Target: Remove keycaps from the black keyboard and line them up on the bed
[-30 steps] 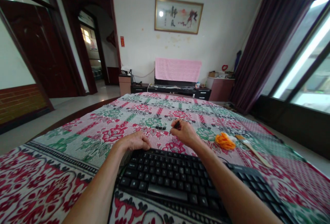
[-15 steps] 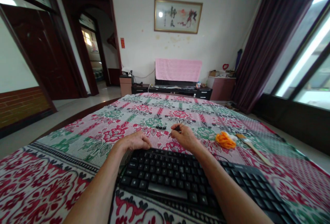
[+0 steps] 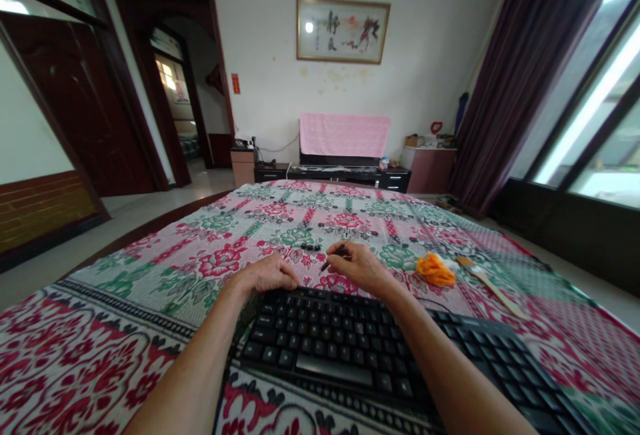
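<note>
A black keyboard [image 3: 350,348] lies on the floral tablecloth [image 3: 150,288] close in front of me. My left hand [image 3: 267,275] rests curled at the keyboard's far left corner, fingers closed on its edge. My right hand [image 3: 363,267] hovers past the keyboard's far edge and pinches a thin dark tool [image 3: 333,258], its tip pointing left and down toward the cloth. A few small black keycaps [image 3: 311,247] sit in a row on the cloth just beyond both hands.
An orange cloth [image 3: 435,270] and a wooden-handled brush [image 3: 487,285] lie to the right of my hands. Past the table stand a low dark cabinet with a pink cover [image 3: 345,135], a doorway at left and curtained windows at right.
My right hand has shifted slightly toward me and lowered the thin tool so its tip points left. My left hand has stayed at the keyboard's corner.
</note>
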The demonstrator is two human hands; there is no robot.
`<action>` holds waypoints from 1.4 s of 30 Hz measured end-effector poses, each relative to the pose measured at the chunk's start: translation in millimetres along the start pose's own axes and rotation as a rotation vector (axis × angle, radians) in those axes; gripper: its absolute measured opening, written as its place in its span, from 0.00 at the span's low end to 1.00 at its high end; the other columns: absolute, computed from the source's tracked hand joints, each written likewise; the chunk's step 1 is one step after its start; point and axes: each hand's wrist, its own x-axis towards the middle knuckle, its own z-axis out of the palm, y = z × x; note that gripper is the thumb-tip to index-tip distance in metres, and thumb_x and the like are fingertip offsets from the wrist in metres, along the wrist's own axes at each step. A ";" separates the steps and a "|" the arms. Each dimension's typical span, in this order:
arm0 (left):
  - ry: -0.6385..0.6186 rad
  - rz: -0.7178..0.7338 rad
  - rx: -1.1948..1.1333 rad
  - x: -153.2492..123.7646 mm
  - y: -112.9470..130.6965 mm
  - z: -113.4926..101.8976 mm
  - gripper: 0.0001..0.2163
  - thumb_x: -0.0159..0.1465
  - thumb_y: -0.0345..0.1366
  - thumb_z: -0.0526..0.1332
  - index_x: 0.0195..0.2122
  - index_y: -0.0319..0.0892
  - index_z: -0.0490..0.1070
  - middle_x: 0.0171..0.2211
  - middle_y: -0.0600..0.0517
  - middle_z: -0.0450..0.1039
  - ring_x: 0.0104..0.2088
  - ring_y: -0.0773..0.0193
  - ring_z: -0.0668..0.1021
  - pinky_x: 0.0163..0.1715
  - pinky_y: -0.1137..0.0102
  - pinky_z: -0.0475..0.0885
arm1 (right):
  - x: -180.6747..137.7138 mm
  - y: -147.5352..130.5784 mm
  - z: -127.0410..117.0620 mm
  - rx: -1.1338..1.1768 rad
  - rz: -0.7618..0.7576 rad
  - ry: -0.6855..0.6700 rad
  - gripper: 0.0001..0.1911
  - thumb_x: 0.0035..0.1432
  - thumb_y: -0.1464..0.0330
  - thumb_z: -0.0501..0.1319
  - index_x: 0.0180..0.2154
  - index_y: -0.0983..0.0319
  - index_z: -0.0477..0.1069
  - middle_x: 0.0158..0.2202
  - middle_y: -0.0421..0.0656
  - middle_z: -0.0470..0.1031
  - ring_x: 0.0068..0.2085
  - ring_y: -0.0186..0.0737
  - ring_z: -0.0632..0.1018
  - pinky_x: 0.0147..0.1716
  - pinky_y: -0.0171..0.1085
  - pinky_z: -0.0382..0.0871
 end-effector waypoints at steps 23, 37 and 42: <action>0.039 -0.031 0.004 1.6 -2.3 2.5 0.12 0.46 0.37 0.58 0.29 0.39 0.77 0.19 0.57 0.69 0.19 0.71 0.64 0.20 0.75 0.56 | -14.2 -13.4 11.7 -0.236 -0.147 -0.206 0.07 0.50 0.72 0.55 0.33 0.64 0.70 0.25 0.40 0.73 0.27 0.31 0.72 0.28 0.30 0.63; 0.032 -0.028 0.004 -0.8 1.0 2.6 0.13 0.46 0.37 0.58 0.30 0.39 0.77 0.19 0.56 0.70 0.20 0.71 0.65 0.20 0.76 0.56 | -17.1 -19.7 11.7 -0.321 -0.231 -0.191 0.06 0.49 0.73 0.56 0.31 0.64 0.70 0.24 0.39 0.71 0.26 0.30 0.69 0.26 0.29 0.61; 0.020 -0.009 -0.017 -0.3 1.3 2.3 0.13 0.46 0.37 0.58 0.30 0.39 0.77 0.22 0.55 0.71 0.21 0.70 0.66 0.21 0.76 0.58 | -18.4 -22.1 11.3 -0.322 -0.265 -0.223 0.07 0.49 0.74 0.55 0.31 0.63 0.70 0.24 0.38 0.70 0.25 0.30 0.69 0.25 0.29 0.60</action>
